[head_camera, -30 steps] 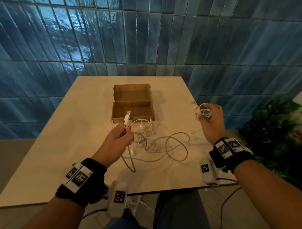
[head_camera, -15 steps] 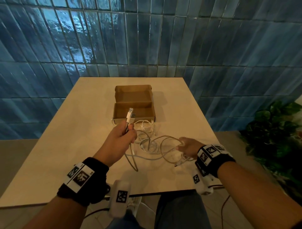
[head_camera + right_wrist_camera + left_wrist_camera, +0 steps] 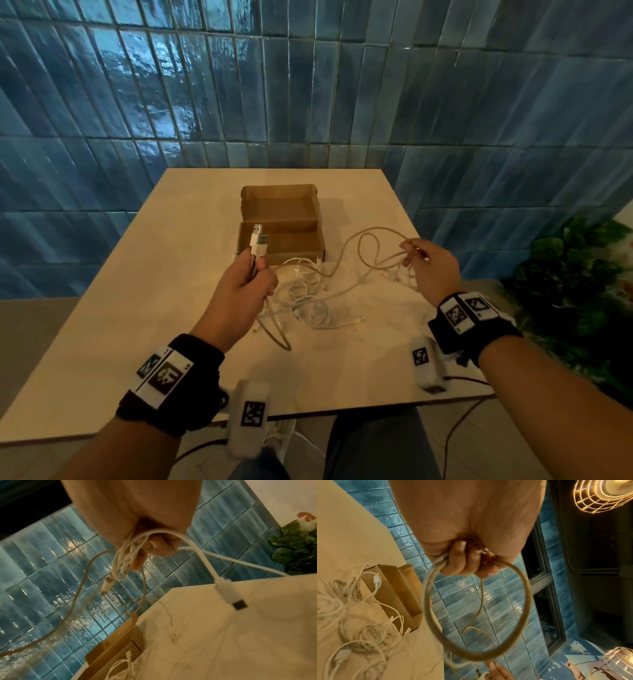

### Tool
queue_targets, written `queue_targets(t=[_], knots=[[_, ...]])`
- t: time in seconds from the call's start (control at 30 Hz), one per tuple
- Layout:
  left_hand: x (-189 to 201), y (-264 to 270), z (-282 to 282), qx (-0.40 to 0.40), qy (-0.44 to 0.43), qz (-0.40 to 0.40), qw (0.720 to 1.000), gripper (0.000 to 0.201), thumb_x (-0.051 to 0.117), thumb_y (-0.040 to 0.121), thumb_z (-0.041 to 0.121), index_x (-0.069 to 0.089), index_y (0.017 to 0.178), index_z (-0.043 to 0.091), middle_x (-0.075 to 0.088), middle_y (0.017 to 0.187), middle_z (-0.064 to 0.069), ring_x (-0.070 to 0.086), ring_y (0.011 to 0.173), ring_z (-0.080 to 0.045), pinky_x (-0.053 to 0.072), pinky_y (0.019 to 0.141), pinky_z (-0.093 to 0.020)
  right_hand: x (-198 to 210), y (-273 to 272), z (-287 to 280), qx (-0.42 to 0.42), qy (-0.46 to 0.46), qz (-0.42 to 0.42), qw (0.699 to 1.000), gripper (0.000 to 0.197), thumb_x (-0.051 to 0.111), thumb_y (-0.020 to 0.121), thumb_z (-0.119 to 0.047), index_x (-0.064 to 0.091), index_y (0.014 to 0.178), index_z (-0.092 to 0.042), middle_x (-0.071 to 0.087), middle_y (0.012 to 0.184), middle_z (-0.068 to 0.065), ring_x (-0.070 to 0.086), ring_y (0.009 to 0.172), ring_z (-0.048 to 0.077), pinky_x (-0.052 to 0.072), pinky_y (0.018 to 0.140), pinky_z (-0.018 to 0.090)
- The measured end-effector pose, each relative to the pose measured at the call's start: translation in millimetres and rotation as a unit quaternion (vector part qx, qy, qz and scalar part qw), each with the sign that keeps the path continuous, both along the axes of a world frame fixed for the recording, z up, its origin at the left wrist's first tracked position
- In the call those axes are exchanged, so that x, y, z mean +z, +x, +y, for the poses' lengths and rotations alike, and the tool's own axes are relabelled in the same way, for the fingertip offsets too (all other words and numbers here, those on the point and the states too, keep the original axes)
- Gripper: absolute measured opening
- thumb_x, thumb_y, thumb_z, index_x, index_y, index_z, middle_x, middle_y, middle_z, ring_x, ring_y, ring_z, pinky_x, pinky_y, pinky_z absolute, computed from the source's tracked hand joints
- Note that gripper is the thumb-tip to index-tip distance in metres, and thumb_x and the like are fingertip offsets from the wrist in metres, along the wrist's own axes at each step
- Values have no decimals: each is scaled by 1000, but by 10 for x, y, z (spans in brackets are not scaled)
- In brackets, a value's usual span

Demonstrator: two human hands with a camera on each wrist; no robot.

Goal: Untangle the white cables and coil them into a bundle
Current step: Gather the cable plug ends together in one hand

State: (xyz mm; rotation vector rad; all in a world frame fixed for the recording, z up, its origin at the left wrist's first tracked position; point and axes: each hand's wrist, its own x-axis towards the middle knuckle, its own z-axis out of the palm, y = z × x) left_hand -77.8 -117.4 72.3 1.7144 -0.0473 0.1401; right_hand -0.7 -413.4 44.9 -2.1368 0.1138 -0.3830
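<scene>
Closest to the camera, the left hand was fisted around a thick cable, with two USB plugs poking up out of the fist. In the left wrist view that cable curled into a loop right under the fingers, so the coil looked like it had barely been started.

Off to the side, the right hand was raised above the table with its fingers curled around a messy bunch of thin white cables. One plug dangled below it, and a couple of strands ran back across toward the pile.

Between the hands, most of the cable tangle lay loose on the table, looped over itself and just in front of the open cardboard box. At least one strand ran up against the box wall.

My read: this was the untangling stage, not really the coiling yet. The right hand seemed to be lifting strands clear of the pile. The next move probably called for pulling one cable free along its length, gently, since yanking would likely tighten the crossings. Which strand belonged to which plug, I honestly couldn't tell.
</scene>
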Motion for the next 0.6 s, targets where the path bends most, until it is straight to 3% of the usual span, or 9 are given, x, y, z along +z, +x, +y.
queue_targets(t=[0.07,0.1,0.2,0.27,0.33,0.4,0.5,0.6], knots=[[-16,23,7,21,-17,8,1000,24,44,97,4,37,78,16,45,69,-1,34,53,-7,32,51,-22,-3,-10,-96,-40,-22,-1,999,21,47,98,-23,66,104,-16,63,72,-7,54,67,9,44,67,25],[-33,39,25,35,-27,14,999,25,46,97,6,37,77,18,44,69,0,34,54,-7,32,52,-25,-9,-16,-150,-63,-27,-1,998,22,47,98,-23,66,105,-16,64,74,-7,56,70,13,42,69,26],[-81,74,100,74,-61,37,995,28,49,98,11,34,77,23,35,66,5,31,53,-8,27,50,-27,-60,-55,-320,-135,-36,0,990,22,43,98,-19,63,103,-13,66,99,8,58,89,28,39,74,28],[-91,78,156,89,-79,36,992,30,49,97,11,32,76,24,31,65,5,27,53,-9,25,49,-28,-73,-82,-429,-198,-51,20,979,29,39,99,-23,57,118,-11,60,117,20,56,102,38,40,79,36],[-83,74,197,91,-89,20,992,32,48,96,8,30,75,25,27,66,5,24,55,-11,24,48,-28,-65,-125,-534,-238,-54,55,968,41,41,100,-23,38,140,-16,51,134,19,53,112,41,43,88,44],[-72,63,220,94,-94,6,991,34,49,96,7,29,75,25,26,67,4,23,56,-12,25,47,-26,-76,-200,-622,-238,-89,54,966,53,42,100,-20,23,149,-20,40,145,14,51,117,39,44,89,45],[-67,56,232,100,-101,-7,990,34,49,97,6,30,75,25,27,67,4,25,56,-12,26,48,-26,-179,-237,-756,-219,-183,48,957,61,43,98,-10,15,151,-17,26,154,11,43,129,35,44,93,43],[-74,67,211,96,-98,-10,990,34,48,97,5,30,75,25,28,66,3,25,56,-12,26,46,-24,-319,-196,-854,-152,-258,193,934,53,45,95,-10,30,145,-10,42,141,21,48,121,39,43,92,41]])
